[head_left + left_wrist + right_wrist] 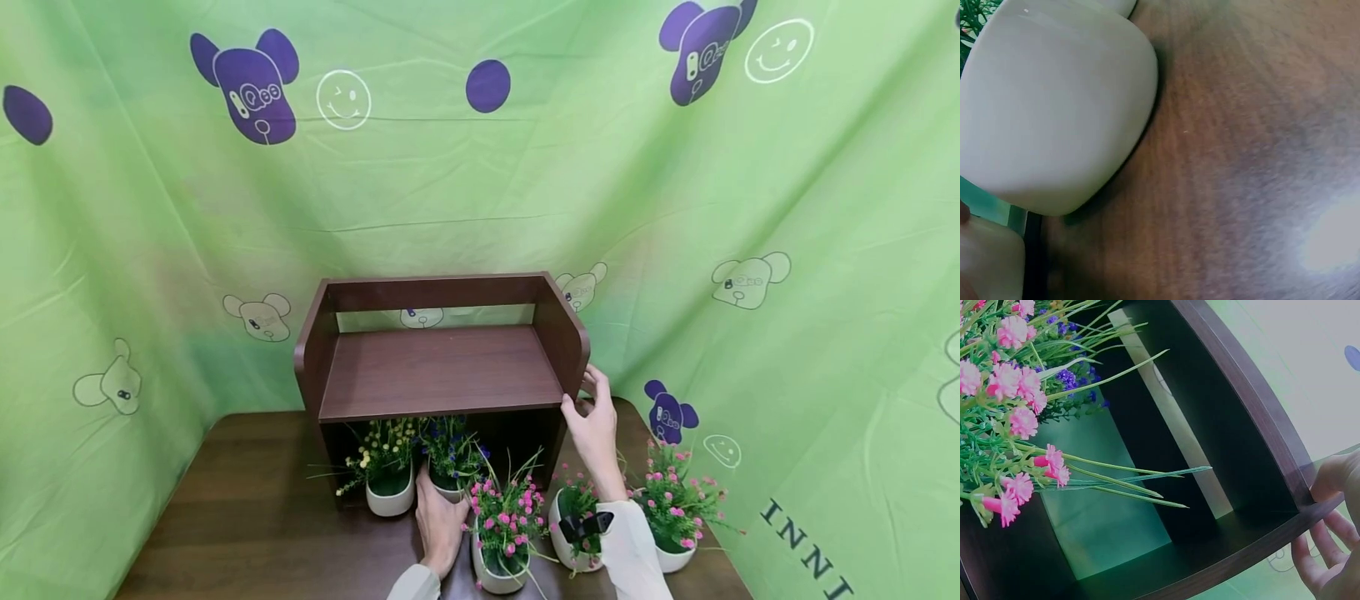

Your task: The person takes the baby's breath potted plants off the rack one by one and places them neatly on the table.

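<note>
A dark brown wooden shelf (442, 367) stands on the table in the head view. My left hand (438, 521) reaches to its lower opening and grips the white pot of a blue-flowered plant (450, 446). In the left wrist view only a bit of that hand shows, against a white pot (994, 259) at the lower left. My right hand (595, 425) holds the shelf's right side at the front edge, thumb in front and fingers round the outside. The right wrist view shows the same grip on the side panel (1235, 550). A yellow-flowered potted plant (390, 479) sits left of the blue one.
A pink-flowered potted plant (504, 533) stands just right of my left hand. Another pink one (577, 521) is partly behind my right forearm, and a third (675, 508) stands farther right. A green printed cloth (450, 183) hangs behind the brown table (247, 492).
</note>
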Action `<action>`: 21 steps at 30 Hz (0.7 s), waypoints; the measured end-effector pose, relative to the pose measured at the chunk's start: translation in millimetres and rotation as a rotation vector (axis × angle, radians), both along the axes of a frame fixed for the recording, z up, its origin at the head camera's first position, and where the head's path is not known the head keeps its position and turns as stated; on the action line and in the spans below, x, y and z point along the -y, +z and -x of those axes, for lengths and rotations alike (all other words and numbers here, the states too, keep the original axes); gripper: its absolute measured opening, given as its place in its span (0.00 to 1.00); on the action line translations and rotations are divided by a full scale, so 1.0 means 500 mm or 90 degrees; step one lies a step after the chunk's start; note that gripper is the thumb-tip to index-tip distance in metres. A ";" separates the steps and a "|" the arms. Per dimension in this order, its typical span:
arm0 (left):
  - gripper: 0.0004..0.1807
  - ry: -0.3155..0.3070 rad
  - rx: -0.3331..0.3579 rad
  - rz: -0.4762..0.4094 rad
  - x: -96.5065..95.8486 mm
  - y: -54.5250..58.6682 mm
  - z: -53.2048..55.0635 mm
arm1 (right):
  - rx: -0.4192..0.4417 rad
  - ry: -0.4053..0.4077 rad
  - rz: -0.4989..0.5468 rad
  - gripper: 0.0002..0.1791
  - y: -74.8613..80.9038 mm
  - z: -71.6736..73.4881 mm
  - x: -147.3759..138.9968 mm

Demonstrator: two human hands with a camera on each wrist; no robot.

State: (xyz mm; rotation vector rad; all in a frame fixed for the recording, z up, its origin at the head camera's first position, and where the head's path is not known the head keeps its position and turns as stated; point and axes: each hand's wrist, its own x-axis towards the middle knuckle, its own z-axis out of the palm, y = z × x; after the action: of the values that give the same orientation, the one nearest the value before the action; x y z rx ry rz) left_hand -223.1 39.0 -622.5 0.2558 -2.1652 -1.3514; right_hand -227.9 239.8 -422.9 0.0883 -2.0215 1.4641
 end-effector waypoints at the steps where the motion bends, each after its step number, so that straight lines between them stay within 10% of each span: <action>1: 0.48 0.000 -0.010 -0.001 0.001 0.000 -0.001 | -0.002 0.000 0.000 0.31 0.000 0.001 0.000; 21: 0.49 0.018 -0.052 -0.017 0.014 0.032 -0.047 | -0.017 0.002 0.005 0.31 -0.007 0.004 -0.001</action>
State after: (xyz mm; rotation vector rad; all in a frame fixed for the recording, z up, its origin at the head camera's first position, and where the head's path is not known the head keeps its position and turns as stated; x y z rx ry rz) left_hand -199.3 32.2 -606.3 0.2371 -2.0703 -1.3511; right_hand -229.7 240.4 -426.1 0.1075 -1.9951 1.4642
